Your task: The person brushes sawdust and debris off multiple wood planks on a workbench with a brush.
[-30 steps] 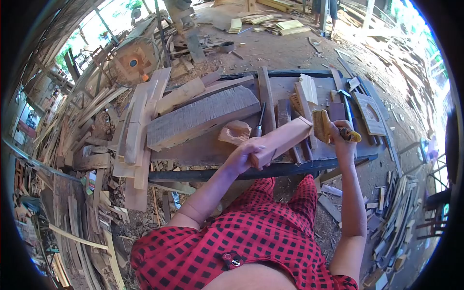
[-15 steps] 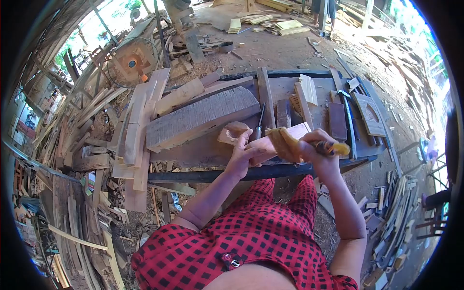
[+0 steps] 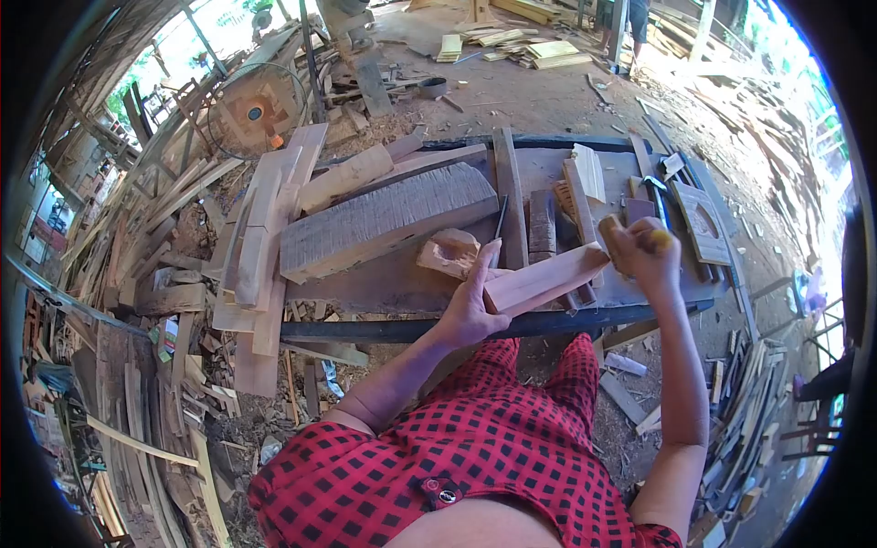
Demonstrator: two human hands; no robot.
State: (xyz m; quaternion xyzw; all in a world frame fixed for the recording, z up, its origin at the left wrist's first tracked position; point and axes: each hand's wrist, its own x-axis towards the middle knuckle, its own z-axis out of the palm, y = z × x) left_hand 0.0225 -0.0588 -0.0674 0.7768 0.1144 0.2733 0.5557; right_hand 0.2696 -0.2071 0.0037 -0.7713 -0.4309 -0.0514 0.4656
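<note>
My left hand (image 3: 473, 306) grips the near-left end of a pale reddish wood block (image 3: 548, 279), which lies slanted over the front edge of the workbench. Around a brown wooden tool with a yellow end (image 3: 619, 245), my right hand (image 3: 650, 260) is closed at the block's far right end. Just behind my left hand rests a carved wooden piece (image 3: 448, 252) with a hollow in it. A thin dark metal tool (image 3: 501, 219) stands up beside that hand, its lower part hidden.
A large rough timber (image 3: 388, 219) spans the bench's left half. Planks (image 3: 265, 219) are stacked at its left end. At the right lie a blue-handled tool (image 3: 660, 196) and a board with an oval opening (image 3: 702, 224). A person's legs (image 3: 630, 32) show far back.
My right hand has moved right with the wooden tool, from above the block's middle to its far end. The reddish block's top is now uncovered. My left hand has shifted slightly right.
</note>
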